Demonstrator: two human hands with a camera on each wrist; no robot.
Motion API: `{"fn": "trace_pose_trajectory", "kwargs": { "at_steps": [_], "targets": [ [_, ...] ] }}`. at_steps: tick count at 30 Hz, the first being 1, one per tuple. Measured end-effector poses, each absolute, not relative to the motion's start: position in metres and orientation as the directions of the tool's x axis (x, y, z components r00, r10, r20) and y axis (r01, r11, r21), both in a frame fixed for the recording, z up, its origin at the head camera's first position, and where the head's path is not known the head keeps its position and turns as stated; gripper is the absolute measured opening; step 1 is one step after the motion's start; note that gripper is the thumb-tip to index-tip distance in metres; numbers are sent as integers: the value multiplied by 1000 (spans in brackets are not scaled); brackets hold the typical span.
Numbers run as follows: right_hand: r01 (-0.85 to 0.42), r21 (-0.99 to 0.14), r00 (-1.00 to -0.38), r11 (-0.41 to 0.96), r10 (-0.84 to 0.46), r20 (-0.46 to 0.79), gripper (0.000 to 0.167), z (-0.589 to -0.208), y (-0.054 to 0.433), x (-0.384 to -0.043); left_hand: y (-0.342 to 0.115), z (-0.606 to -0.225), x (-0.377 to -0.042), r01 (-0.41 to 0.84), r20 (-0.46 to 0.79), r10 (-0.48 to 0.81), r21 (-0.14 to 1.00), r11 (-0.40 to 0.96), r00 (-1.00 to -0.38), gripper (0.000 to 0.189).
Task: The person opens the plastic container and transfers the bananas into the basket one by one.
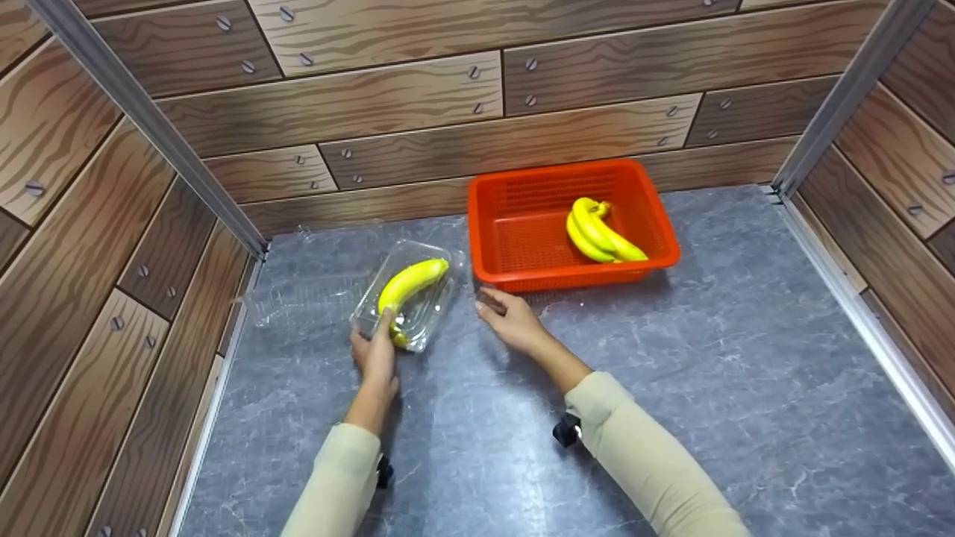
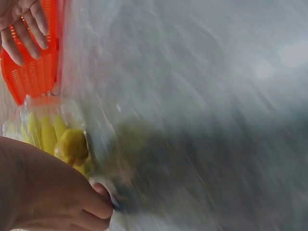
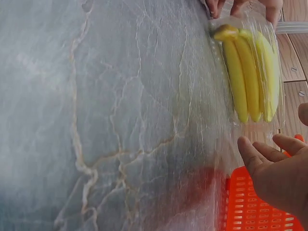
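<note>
My left hand [image 1: 377, 354] grips the near left edge of a clear plastic container [image 1: 433, 317], its thumb lying over the rim by a yellow banana bunch [image 1: 410, 282]. In the right wrist view, several bananas [image 3: 248, 72] of that bunch show through the container's side, with the stem end toward the left hand's fingers [image 3: 239, 8]. Just right of the container, my right hand [image 1: 515, 321] is held with fingers loosely extended and nothing in them. It is close to the front left corner of the red basket [image 1: 481, 224].
Inside the red basket, another banana bunch [image 1: 597, 235] lies toward the right. A clear plastic tray [image 1: 298, 298] rests on the grey marbled table [image 1: 746, 358] left of my left hand. Wood-patterned walls [image 1: 418, 153] enclose the back and sides.
</note>
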State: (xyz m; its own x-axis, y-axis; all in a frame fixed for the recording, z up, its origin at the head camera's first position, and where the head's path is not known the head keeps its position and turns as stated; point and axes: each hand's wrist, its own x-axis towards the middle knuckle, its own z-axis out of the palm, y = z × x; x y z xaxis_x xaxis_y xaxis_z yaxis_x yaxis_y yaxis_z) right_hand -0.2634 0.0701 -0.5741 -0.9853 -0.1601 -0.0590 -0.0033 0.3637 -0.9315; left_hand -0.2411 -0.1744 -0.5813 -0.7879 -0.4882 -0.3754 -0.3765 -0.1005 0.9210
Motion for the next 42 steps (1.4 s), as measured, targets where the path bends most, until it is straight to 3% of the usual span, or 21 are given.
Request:
{"fn": "trace_pose_trajectory", "kwargs": {
  "at_steps": [6, 13, 19, 27, 34, 42],
  "targets": [
    [11, -937, -984, 350, -163, -73, 63, -572, 68, -263, -197, -582, -228, -304, -343, -370, 939, -160, -864, 84],
    [-12, -955, -972, 297, -227, -58, 75, -566, 62, -263, -222, -587, -227, -271, -343, -214, 913, -306, -915, 44],
    [-13, -950, -957, 313, -280, -79, 86, -563, 50, -263, -234, -588, -230, -304, -353, -110, 898, -317, -929, 54],
    [-56, -926, -956, 373, -287, -58, 80, -572, 43, -261, -239, -586, -234, -335, -363, -38, 890, -309, -931, 55],
    [-34, -917, -958, 397, -274, -83, 78, -574, 49, -255, -241, -584, -235, -360, -368, 25, 891, -275, -929, 57],
    [41, -927, -954, 373, -263, -148, 90, -572, 58, -246, -239, -584, -234, -400, -391, 84, 893, -207, -916, 70]
  ]
}}
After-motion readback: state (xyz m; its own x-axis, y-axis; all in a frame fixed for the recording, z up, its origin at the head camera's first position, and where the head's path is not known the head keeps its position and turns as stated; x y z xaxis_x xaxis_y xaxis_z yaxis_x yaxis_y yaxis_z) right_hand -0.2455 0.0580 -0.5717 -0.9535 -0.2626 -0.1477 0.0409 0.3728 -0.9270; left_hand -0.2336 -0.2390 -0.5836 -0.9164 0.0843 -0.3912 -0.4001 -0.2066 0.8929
